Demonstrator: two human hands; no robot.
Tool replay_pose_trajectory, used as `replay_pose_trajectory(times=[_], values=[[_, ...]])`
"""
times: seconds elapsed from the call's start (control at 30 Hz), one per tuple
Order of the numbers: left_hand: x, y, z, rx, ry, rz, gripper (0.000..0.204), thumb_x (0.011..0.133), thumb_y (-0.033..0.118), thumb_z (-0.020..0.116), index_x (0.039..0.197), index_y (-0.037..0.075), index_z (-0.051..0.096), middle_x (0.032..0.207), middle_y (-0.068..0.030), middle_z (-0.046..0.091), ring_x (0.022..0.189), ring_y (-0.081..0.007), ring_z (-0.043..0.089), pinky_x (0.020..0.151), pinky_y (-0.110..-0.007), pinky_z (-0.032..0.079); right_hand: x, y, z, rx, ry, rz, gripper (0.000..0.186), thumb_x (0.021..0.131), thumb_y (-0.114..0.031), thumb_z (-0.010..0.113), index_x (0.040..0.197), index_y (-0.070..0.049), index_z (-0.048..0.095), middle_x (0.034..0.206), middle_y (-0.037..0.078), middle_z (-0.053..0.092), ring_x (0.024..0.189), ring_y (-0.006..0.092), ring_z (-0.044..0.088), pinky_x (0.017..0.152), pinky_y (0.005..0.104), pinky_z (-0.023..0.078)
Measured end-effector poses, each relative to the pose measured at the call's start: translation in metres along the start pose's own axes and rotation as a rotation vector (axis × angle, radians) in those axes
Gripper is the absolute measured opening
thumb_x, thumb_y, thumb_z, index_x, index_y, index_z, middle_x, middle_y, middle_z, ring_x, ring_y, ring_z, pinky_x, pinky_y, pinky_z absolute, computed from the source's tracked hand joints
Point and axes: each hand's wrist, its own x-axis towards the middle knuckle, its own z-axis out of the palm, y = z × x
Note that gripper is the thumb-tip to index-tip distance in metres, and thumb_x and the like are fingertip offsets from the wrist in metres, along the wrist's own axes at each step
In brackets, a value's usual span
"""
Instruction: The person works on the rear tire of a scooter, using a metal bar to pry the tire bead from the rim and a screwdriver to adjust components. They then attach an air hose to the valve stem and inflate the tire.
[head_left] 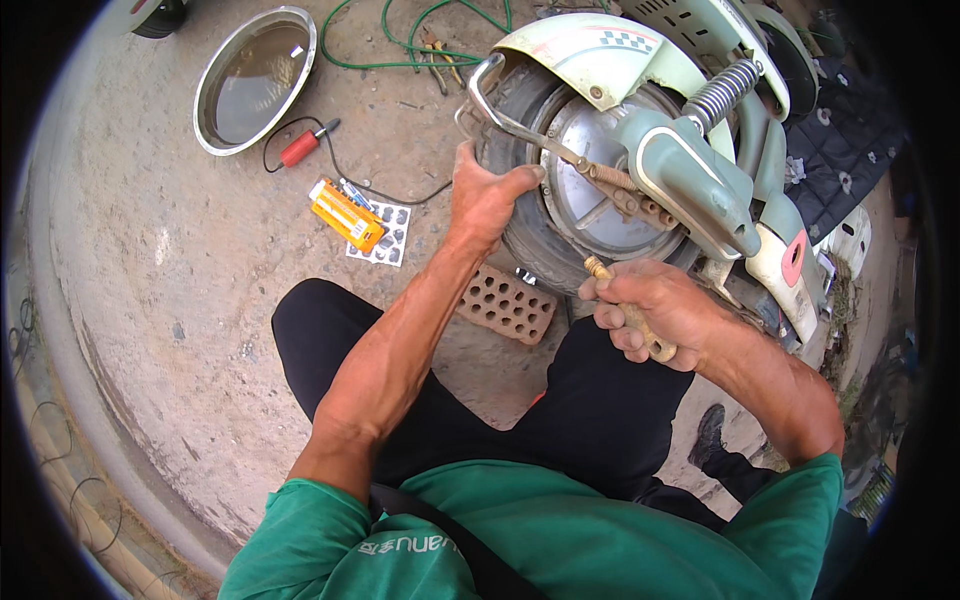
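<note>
My left hand [486,196] is closed round the edge of a scooter's rear tyre [520,225], its thumb pressed near the rim and its fingers partly hidden behind the rubber. In my right hand [645,305] is a tool with a worn yellowish handle [640,325] and a ribbed brass-coloured collar. The collar points up toward the tyre's lower edge; whether its tip touches or enters the tyre I cannot tell. A silver wheel hub [590,165] sits inside the tyre, with a bent metal bar [525,130] crossing it. The pale green scooter [690,170] lies tilted.
A perforated brick [507,304] lies between my knees. Leftward are an orange box [346,214] on a patch sheet [392,240], a corded red-handled tool [300,148], and a metal basin [204,120] of murky water. Pliers [436,65] and a green hose [400,42] lie farther off.
</note>
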Motion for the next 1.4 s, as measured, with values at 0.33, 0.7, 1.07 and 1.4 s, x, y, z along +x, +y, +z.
replay_pose_trajectory(times=[0.33, 0.7, 1.07, 1.4], values=[[0.007, -0.012, -0.013, 0.047, -0.018, 0.056, 0.085, 0.077, 0.016, 0.09, 0.145, -0.01, 0.045, 0.127, -0.0206, 0.067, 0.109, -0.0259, 0.07, 0.096, -0.039, 0.06, 0.003, 0.026, 0.054, 0.02, 0.128, -0.061, 0.021, 0.109, -0.021, 0.057, 0.12, -0.003, 0.055, 0.085, 0.002, 0.057, 0.06, 0.011, 0.054, 0.049, 0.0286, 0.046], [0.006, -0.019, -0.017, 0.051, -0.019, 0.11, 0.087, 0.077, 0.023, 0.09, 0.145, -0.012, 0.047, 0.131, -0.0222, 0.066, 0.116, -0.0274, 0.067, 0.103, -0.039, 0.055, 0.033, 0.061, 0.117, 0.154, 0.201, -0.159, 0.017, 0.109, -0.017, 0.056, 0.122, -0.007, 0.049, 0.093, 0.005, 0.054, 0.07, 0.0143, 0.057, 0.055, 0.0322, 0.051], [0.003, -0.011, -0.016, 0.12, 0.001, 0.104, 0.089, 0.08, 0.031, 0.09, 0.144, -0.013, 0.046, 0.128, -0.0249, 0.069, 0.117, -0.0306, 0.068, 0.105, -0.041, 0.054, 0.09, 0.121, 0.168, 0.141, 0.191, -0.168, 0.022, 0.109, -0.014, 0.057, 0.128, -0.005, 0.049, 0.094, 0.007, 0.057, 0.074, 0.0173, 0.063, 0.061, 0.0367, 0.06], [-0.002, -0.007, 0.0, 0.195, -0.015, 0.069, 0.094, 0.08, 0.034, 0.09, 0.147, -0.013, 0.044, 0.134, -0.0283, 0.067, 0.122, -0.0333, 0.068, 0.107, -0.042, 0.053, -0.008, 0.145, 0.069, -0.047, 0.161, -0.339, 0.041, 0.105, -0.021, 0.065, 0.139, 0.001, 0.056, 0.085, 0.005, 0.061, 0.065, 0.0124, 0.062, 0.055, 0.0304, 0.053]])
